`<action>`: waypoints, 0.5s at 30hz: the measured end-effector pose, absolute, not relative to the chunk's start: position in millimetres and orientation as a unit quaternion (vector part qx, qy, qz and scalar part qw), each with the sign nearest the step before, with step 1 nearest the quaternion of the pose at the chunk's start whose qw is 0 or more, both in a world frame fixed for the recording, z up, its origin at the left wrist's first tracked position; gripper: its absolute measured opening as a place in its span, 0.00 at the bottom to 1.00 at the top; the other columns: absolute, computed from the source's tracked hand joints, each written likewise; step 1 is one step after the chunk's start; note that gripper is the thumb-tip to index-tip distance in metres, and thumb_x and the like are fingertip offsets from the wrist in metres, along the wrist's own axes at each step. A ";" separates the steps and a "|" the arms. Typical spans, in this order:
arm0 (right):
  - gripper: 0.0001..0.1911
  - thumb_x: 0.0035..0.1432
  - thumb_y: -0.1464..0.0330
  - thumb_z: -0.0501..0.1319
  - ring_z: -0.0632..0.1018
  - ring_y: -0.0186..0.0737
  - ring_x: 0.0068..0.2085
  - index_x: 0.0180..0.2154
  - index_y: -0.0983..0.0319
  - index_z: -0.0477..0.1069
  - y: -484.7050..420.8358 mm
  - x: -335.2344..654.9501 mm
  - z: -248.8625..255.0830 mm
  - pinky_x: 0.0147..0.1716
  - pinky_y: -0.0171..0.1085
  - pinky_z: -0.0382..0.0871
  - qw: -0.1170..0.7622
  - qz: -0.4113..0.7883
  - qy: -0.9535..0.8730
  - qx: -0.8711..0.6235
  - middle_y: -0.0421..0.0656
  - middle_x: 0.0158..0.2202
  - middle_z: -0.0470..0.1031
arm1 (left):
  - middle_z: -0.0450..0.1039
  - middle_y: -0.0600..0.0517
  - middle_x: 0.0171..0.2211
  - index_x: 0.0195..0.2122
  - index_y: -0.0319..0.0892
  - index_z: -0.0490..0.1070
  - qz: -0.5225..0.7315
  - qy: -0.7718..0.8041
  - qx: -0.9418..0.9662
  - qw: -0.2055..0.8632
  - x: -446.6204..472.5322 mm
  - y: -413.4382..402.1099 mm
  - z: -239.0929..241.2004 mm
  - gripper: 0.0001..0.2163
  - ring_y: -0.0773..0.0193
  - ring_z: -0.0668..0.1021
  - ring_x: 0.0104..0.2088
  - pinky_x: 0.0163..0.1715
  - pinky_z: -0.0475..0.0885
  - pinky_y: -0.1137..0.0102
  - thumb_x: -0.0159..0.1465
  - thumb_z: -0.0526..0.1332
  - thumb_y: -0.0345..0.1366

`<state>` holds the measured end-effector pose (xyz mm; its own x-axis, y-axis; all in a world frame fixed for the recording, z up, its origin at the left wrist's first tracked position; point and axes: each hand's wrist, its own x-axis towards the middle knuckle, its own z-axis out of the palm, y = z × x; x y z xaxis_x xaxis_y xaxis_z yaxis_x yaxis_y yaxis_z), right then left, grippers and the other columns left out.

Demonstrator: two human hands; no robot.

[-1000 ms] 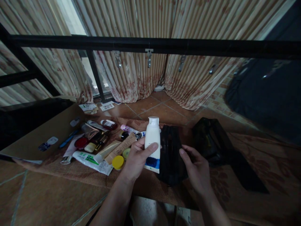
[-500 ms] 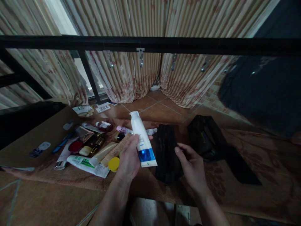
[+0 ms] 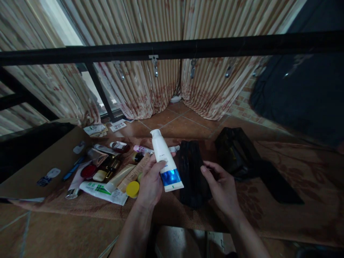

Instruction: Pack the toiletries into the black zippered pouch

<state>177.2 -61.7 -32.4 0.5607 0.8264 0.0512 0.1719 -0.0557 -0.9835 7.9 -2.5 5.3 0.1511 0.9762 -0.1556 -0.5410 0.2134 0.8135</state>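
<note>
White tube: in the left hand (image 3: 151, 181), raised above the worktop (image 3: 268, 222), just left of the black pouch; the white tube (image 3: 170, 170) leans, narrow end up and to the left, blue-banded end down and to the right.
Left fingers: closed around the tube, thumb across its front.
Right hand: beside the black pouch (image 3: 192, 179), thumb and forefinger at its right edge; I cannot tell whether the right hand (image 3: 223, 188) pinches it or only touches it.
Just changed: the tube stands nearly upright a second ago; now it is tilted and its blue band catches more light.
What that means: the tube is turned but not released; it remains outside the pouch, whose opening is too dark to read.
Left side: yellow-lidded jar (image 3: 132, 189), green-and-white tube (image 3: 103, 191) and red round container (image 3: 88, 172), near the cardboard box (image 3: 24, 181).
Right side: black strapped bag (image 3: 233, 157), apart from the right hand.
</note>
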 end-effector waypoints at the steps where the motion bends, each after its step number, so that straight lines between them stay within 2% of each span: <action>1: 0.22 0.50 0.53 0.64 0.78 0.44 0.41 0.42 0.61 0.76 -61.9 177.1 -32.4 0.42 0.42 0.71 0.577 0.284 -0.374 -0.669 0.46 0.41 0.79 | 0.79 0.50 0.37 0.38 0.42 0.77 0.549 0.353 0.309 0.691 7.7 -2.1 4.8 0.12 0.62 0.77 0.37 0.37 0.71 0.71 0.51 0.65 0.33; 15: 0.21 0.51 0.54 0.64 0.78 0.44 0.42 0.42 0.60 0.76 -63.3 176.7 -29.9 0.42 0.41 0.71 0.569 0.292 -0.371 -0.674 0.45 0.42 0.79 | 0.79 0.51 0.39 0.43 0.42 0.77 0.549 0.348 0.330 0.684 6.6 -0.8 0.5 0.15 0.64 0.77 0.35 0.38 0.70 0.70 0.52 0.64 0.32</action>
<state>176.7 -63.3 -29.9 0.5538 0.8322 0.0283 0.1675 -0.0781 -0.9828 6.6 -0.8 0.5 0.1539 0.9815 -0.1139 -0.5217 0.1786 0.8342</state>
